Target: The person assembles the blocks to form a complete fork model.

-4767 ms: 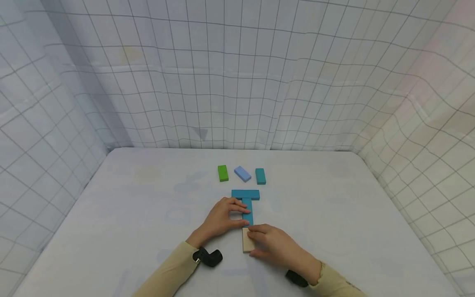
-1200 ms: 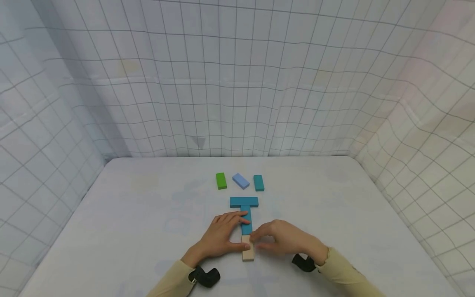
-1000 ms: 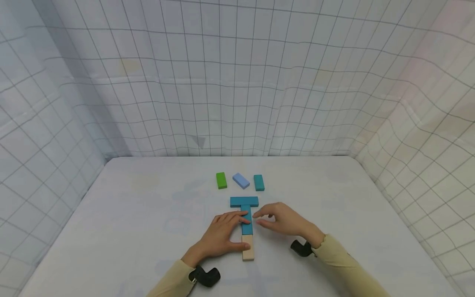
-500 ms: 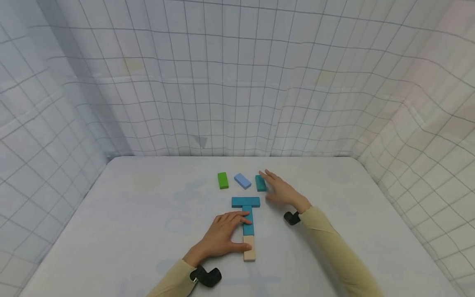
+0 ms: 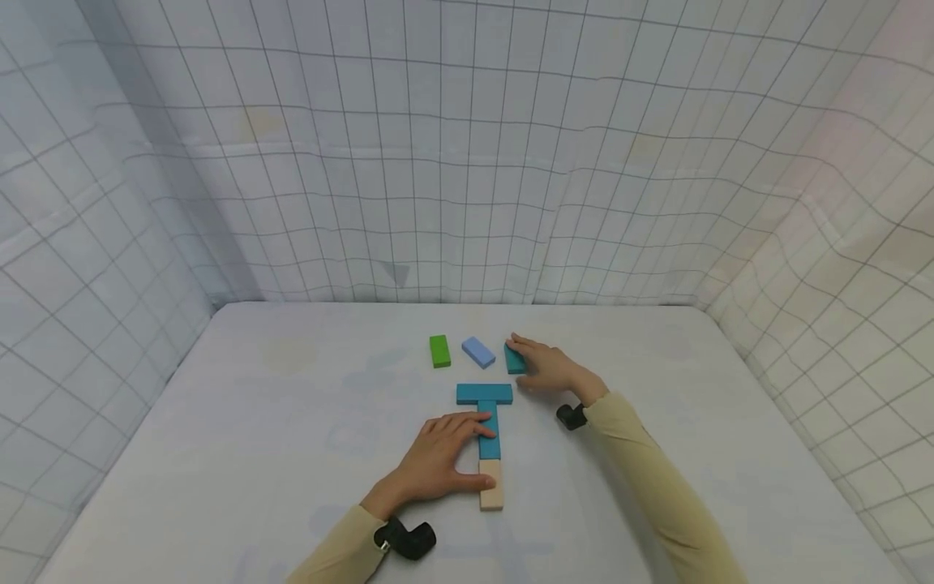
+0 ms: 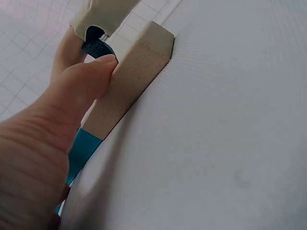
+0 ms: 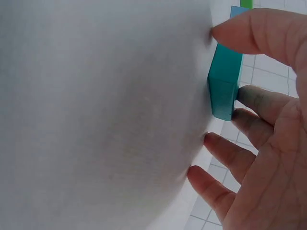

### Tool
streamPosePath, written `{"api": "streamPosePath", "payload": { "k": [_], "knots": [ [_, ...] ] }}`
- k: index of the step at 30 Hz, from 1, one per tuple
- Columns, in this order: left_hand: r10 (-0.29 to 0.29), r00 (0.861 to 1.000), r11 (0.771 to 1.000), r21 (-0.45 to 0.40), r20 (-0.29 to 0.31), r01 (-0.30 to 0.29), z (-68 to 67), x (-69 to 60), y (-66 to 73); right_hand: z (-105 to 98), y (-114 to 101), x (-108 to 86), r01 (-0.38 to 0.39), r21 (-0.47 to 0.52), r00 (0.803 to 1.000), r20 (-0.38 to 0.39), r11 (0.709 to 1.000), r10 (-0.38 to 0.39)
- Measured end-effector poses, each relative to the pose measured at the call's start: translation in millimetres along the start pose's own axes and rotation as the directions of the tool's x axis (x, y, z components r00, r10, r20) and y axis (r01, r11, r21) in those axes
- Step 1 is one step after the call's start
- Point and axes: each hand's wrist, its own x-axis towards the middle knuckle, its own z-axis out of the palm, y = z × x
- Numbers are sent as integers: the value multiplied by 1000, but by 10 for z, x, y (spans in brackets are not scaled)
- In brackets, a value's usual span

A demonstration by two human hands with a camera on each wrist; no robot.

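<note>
In the head view, my left hand rests across two blocks set end to end. Its fingers lie on a blue block and its thumb touches a plain wooden block. Another blue block lies crosswise at the far end, making a T. Farther back, my right hand reaches over a teal block. The right wrist view has two of its fingertips touching the teal block, while the thumb tip is down at the tabletop beside it and other fingers are spread on the table.
A green block and a light blue block lie left of the teal one. All sit on a white-covered table. White grid-patterned curtains enclose the back and sides.
My right hand has left the wooden block and moved forward and right to the teal block. Earlier, my left thumb shifted from the blue block onto the wooden one.
</note>
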Motion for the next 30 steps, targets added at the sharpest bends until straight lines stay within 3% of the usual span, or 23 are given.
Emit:
{"api": "streamPosePath", "payload": {
  "k": [9,16,24,30],
  "knots": [
    [9,1000,1000,-10,6,-9,3,3,-17,-19,-30,-50,-12,-28,1000,-9,1000,12],
    [6,1000,1000,-10,7,-6,-8,-3,-18,52,-5,-57,15,-17,993,-114,1000,-17],
    [8,1000,1000,-14,6,-8,1,-3,-14,105,42,-61,45,75,982,-188,996,-30],
    [11,1000,1000,-10,0,-11,8,-6,-15,127,68,-54,87,114,977,-203,990,-63]
  ]
}}
